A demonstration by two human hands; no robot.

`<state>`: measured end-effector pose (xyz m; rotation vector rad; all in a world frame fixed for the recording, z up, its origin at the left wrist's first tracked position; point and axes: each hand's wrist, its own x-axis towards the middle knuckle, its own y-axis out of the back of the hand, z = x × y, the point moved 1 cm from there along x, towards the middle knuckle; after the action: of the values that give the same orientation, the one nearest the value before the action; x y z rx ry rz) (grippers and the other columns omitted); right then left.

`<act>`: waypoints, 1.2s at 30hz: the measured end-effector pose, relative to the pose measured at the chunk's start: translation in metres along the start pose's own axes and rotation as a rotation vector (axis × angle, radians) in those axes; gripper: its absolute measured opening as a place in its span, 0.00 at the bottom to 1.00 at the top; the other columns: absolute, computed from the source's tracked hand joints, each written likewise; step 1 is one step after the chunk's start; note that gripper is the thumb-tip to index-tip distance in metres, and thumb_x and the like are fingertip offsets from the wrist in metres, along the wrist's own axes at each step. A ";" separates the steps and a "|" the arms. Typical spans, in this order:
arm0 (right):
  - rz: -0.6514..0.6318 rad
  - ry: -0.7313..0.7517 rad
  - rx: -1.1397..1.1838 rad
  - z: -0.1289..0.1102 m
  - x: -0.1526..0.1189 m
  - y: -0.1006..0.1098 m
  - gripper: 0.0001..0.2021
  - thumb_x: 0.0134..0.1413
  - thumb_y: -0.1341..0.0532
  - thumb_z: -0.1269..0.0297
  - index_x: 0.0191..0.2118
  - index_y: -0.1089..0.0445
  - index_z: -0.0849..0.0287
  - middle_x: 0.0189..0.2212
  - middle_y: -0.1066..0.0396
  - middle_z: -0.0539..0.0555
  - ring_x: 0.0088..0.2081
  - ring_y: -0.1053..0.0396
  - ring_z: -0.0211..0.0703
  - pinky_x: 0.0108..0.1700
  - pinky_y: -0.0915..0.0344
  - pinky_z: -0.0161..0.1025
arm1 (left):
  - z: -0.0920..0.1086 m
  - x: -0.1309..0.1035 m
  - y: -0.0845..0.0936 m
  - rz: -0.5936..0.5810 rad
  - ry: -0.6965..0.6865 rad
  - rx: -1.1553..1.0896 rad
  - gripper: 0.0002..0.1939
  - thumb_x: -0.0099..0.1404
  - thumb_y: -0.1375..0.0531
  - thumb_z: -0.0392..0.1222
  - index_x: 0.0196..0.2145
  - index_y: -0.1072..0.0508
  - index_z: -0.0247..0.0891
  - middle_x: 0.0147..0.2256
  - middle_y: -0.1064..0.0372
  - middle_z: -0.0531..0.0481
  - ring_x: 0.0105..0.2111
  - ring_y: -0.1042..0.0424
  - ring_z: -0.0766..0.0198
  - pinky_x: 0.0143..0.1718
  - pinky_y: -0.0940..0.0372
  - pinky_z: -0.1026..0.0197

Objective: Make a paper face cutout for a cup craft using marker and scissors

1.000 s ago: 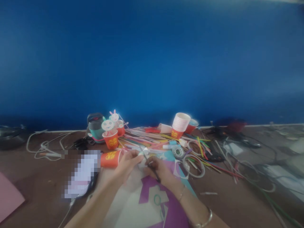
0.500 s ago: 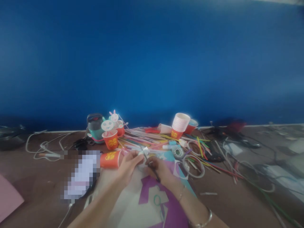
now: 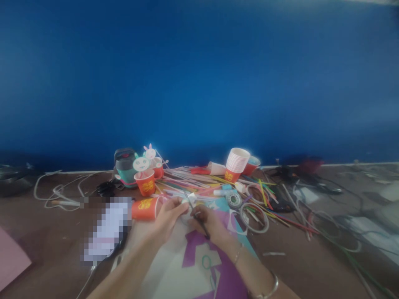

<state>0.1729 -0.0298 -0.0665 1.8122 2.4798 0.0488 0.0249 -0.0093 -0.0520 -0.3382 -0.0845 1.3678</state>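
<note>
Left hand (image 3: 167, 216) has fingers pinched on paper (image 3: 191, 197), right hand (image 3: 215, 226) grips tool (image 3: 205, 229), so close a slip could nick fingertips

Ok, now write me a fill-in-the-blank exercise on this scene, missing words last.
The wall is ____. The left hand pinches a small piece whose colour is ____. The red cup beside that hand lies on its ____. The thick bangle is on the ____ arm, not the other one.

Missing words: blue; white; side; right.
</note>
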 end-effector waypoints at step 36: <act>-0.020 -0.028 0.032 0.002 0.001 0.001 0.22 0.38 0.32 0.46 0.29 0.39 0.57 0.16 0.45 0.42 0.17 0.52 0.30 0.18 0.56 0.31 | -0.006 0.005 0.006 0.005 -0.041 0.028 0.13 0.51 0.35 0.47 0.23 0.31 0.36 0.22 0.36 0.54 0.26 0.38 0.67 0.32 0.43 0.64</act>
<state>0.1738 -0.0281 -0.0687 1.7875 2.4931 -0.0166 0.0220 -0.0044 -0.0596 -0.2869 -0.0980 1.3796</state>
